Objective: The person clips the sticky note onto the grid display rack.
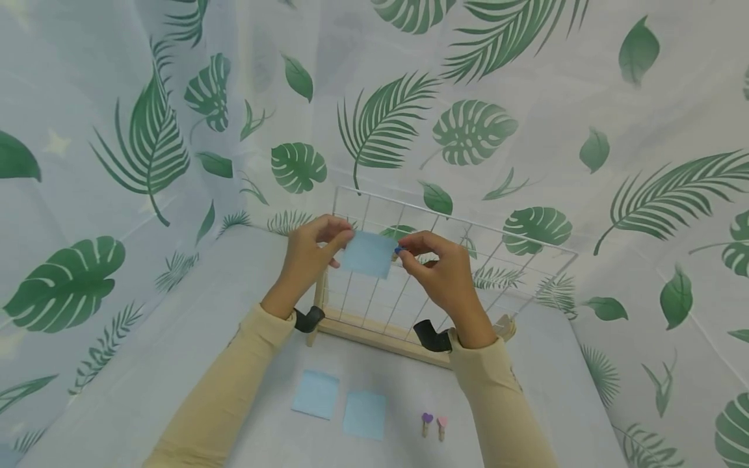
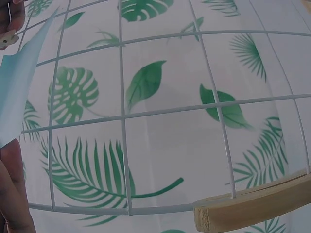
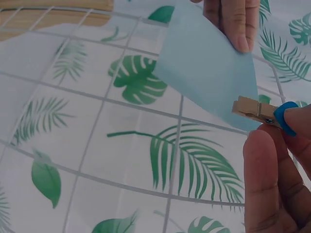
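Observation:
A light blue square of paper [image 1: 368,255] is held up in front of the white wire grid [image 1: 404,296]. My left hand [image 1: 313,250] pinches it at its left edge between thumb and fingers. Between the thumb and fingertips of my right hand [image 1: 441,266] is a small wooden clothespin [image 3: 255,109] with a blue decoration on its end. In the right wrist view, the clothespin's tip overlaps the paper near its lower right corner. The paper [image 2: 19,82] also shows at the left side of the left wrist view, beside the grid's wires.
Two more blue paper squares [image 1: 316,394] lie on the white surface in front. To their right are two small clothespins, one with a purple heart [image 1: 427,419] and one with a pink heart [image 1: 441,424]. A wooden base [image 1: 380,338] supports the grid. Leaf-patterned curtains [image 1: 526,130] surround the space.

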`<state>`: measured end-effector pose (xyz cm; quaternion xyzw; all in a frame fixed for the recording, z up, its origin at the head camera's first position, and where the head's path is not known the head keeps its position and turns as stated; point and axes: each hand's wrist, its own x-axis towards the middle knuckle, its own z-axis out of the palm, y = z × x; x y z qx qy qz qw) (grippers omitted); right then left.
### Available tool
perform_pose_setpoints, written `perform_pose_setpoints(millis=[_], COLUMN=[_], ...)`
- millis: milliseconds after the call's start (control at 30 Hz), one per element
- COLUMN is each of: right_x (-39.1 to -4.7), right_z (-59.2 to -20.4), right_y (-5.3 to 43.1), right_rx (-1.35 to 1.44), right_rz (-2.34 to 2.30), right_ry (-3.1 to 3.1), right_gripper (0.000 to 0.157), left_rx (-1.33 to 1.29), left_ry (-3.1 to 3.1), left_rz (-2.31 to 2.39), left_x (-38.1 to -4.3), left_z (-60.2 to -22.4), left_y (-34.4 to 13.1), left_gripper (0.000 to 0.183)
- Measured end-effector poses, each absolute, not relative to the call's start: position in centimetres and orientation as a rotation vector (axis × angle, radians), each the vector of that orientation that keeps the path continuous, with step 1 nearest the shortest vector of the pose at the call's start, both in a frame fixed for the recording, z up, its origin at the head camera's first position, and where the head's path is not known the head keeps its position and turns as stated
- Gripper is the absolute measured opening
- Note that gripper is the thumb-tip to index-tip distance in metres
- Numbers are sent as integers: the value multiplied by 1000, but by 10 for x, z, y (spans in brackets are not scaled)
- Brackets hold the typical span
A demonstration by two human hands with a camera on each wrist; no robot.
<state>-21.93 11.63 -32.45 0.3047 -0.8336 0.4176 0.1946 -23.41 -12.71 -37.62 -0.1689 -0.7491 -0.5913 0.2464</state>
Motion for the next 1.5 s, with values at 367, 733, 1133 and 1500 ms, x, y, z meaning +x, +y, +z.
perform_pose_setpoints(millis=[367,733,1133,1500], right_x=[-223,-224,-229,-231], right_z=[-311,-306,-307,-302], right_y=[111,103,94,81], right_rx=[896,912,899,824], right_rz=[1097,1034,945,801], right_ry=[-2251,-2256,-2075,-2098], right_gripper=[12,11,5,4], left_rx=[-441,-436,-436,-389], left_ry=[-2002,-1988,-1982,-1979], left_rz=[-1596,-1553,-1545,-1560], left_x=[-237,-240,-241,-244], left_z=[-372,-371,-368,-367], left_y=[-121,-117,-114,-111], left_gripper=[14,15,14,14])
